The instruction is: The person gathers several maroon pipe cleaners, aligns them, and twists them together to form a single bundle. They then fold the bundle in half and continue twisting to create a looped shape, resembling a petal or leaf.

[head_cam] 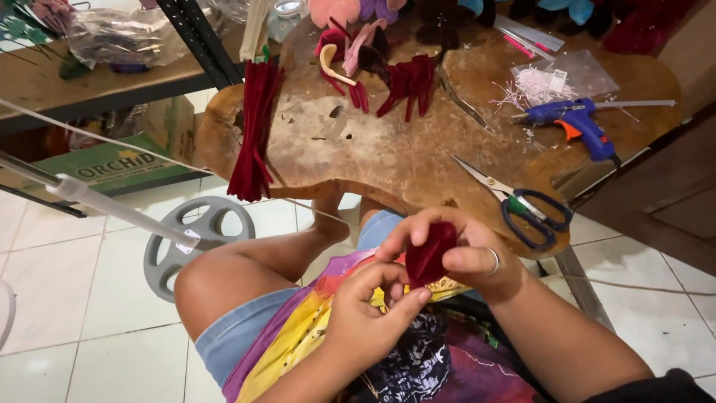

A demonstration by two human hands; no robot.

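A dark red fuzzy petal shape is held over my lap between both hands. My right hand, a ring on one finger, curls over its top and right side. My left hand pinches its lower end from below, fingertips closed on the stem part. On the low wooden table ahead lie a bundle of dark red pipe cleaners, several finished red petal shapes, a pair of scissors and a blue glue gun.
A clear bag of white bits lies by the glue gun. A grey plastic wheel-shaped part rests on the white tiled floor at left, beside a green cardboard box under a dark metal shelf. A thin clear tube crosses the left side.
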